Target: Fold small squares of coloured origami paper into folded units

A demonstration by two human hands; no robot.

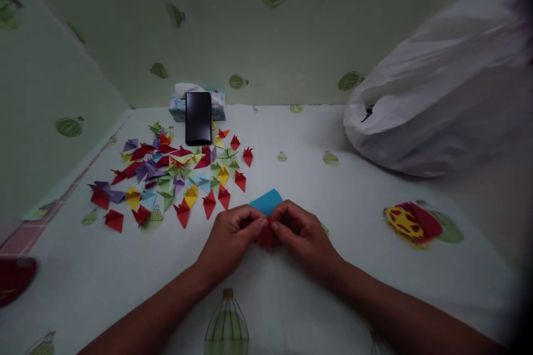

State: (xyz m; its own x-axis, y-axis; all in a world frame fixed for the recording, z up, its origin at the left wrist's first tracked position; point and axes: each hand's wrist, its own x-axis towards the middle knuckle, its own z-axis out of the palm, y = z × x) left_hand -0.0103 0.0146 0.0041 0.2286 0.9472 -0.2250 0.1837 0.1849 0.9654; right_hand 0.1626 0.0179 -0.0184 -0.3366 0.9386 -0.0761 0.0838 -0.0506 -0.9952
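Your left hand (231,231) and right hand (300,231) pinched red paper piece (266,237) together at lower centre; blue sheet (267,201) lay just behind.

A table (291,138) covered with a pale cloth printed with balloons is seen. Many folded paper pieces (175,175) are scattered towards its far left corner, beside a tissue box (178,106) against which a black phone (198,118) is propped. A blue sheet (266,201) lies near the middle, and a white plastic bag (441,94) is set at the far right.

Both hands' fingers (260,224) pinched together, forearms converging
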